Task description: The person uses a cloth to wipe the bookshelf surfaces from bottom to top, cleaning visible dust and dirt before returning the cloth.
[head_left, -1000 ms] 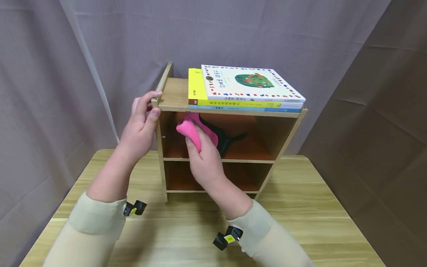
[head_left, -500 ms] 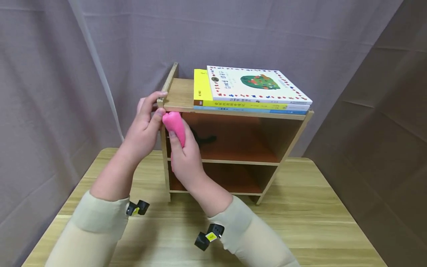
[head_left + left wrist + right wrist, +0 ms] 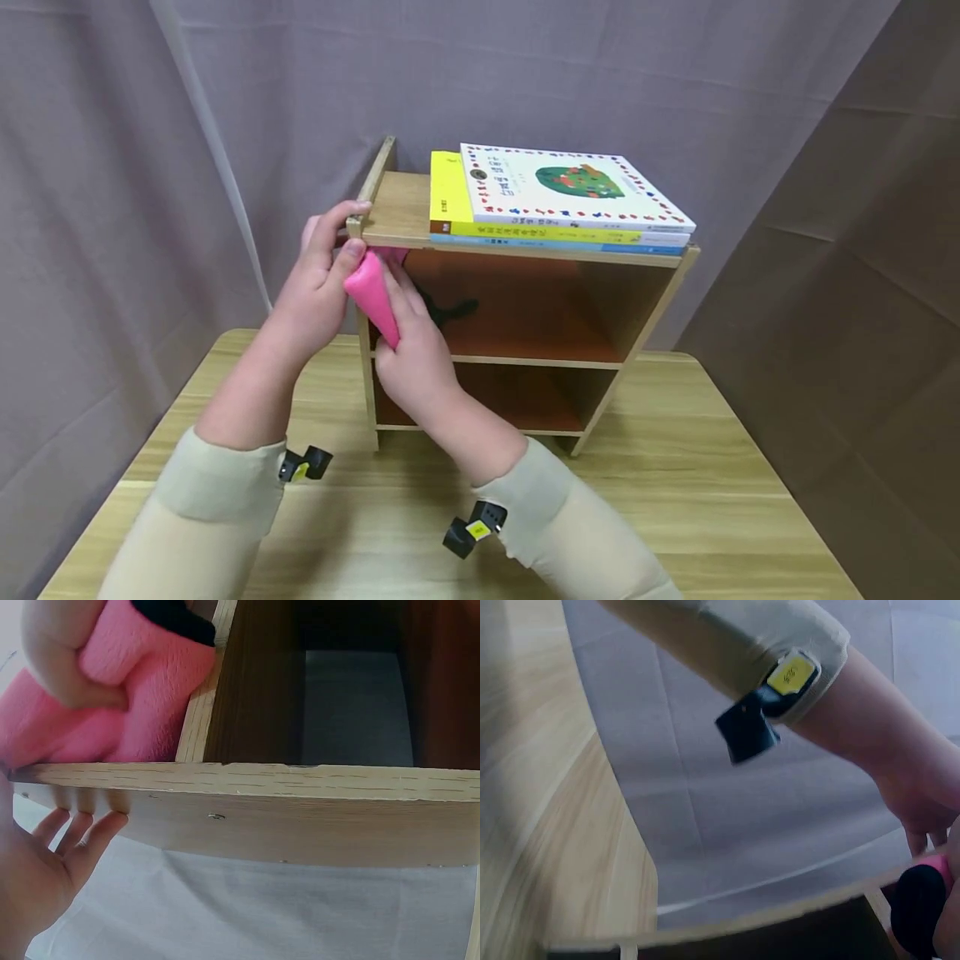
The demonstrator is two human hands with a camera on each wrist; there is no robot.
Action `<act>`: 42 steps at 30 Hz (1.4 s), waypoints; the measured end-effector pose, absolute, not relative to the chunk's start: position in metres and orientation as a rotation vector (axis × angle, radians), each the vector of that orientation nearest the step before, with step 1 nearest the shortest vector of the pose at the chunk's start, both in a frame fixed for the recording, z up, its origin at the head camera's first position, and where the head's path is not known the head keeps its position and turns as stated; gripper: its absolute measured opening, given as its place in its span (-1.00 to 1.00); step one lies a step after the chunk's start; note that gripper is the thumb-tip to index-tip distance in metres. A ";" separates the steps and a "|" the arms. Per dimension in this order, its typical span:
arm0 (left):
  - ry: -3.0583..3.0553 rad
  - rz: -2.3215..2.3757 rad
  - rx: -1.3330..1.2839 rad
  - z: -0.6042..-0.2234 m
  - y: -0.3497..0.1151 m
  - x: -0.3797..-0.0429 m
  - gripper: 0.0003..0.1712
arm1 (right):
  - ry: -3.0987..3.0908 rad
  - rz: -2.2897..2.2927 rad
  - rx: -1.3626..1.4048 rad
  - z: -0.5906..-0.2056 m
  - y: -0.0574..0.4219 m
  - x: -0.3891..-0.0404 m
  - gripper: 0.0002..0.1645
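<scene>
The right hand [image 3: 416,350] has moved leftward, bringing the pink cloth [image 3: 371,298] from nearer the middle of the upper compartment [image 3: 517,308] to its left side wall [image 3: 363,337]; the dark strip [image 3: 452,311] also lies further left.

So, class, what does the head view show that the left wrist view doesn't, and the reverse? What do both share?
Only head: the stack of white, yellow and blue books. Only left wrist: three fingertips of the left hand against the outer side of the pale wooden shelf. Both: that shelf, that hand, and the right hand holding the fuzzy pink cloth.
</scene>
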State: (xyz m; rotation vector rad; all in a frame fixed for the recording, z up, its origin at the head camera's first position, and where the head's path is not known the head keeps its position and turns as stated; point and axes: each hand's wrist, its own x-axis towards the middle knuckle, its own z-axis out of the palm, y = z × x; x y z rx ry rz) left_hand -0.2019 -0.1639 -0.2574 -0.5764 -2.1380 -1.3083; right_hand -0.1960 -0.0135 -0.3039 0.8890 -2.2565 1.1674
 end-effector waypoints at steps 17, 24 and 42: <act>-2.117 -1.331 -0.584 -0.258 -0.166 -0.202 -0.54 | -2.590 0.587 1.043 -0.287 0.014 -0.202 0.02; -2.131 -1.291 -0.532 -0.258 -0.166 -0.201 -0.54 | -2.584 0.380 1.097 -0.285 0.015 -0.200 -0.08; -2.122 -1.292 -0.555 -0.259 -0.160 -0.201 -0.54 | -2.498 0.240 1.067 -0.296 0.018 -0.190 -0.19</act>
